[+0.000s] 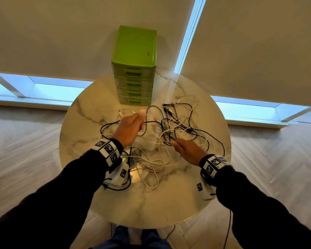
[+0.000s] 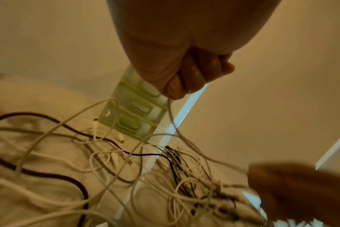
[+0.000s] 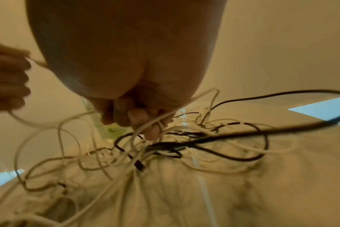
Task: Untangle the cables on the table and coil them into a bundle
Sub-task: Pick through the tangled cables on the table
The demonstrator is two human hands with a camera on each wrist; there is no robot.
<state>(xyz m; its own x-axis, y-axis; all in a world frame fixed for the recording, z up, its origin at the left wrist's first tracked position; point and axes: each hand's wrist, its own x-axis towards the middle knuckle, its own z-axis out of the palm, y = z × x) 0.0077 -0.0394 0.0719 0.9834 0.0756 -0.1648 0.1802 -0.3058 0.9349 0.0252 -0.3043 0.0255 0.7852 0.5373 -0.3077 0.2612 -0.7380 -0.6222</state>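
Observation:
A tangle of white and black cables (image 1: 162, 141) sprawls across the middle of the round marble table (image 1: 169, 203). My left hand (image 1: 131, 126) is raised above the tangle, its curled fingers (image 2: 186, 81) gripping a white cable (image 2: 171, 113) that hangs down into the pile. My right hand (image 1: 185, 148) sits lower at the tangle's right side, its fingertips (image 3: 144, 121) pinching white cable strands (image 3: 155, 122) where black cables (image 3: 213, 138) cross. The same white cable seems to run between both hands. Loose plug ends (image 1: 169, 106) lie at the far side.
A green plastic drawer unit (image 1: 135, 69) stands at the table's far edge, just behind the cables. White roller blinds (image 1: 258, 42) hang behind it. Wooden floor (image 1: 25, 150) surrounds the table. A black lead (image 1: 227, 230) trails down to the floor by my right arm.

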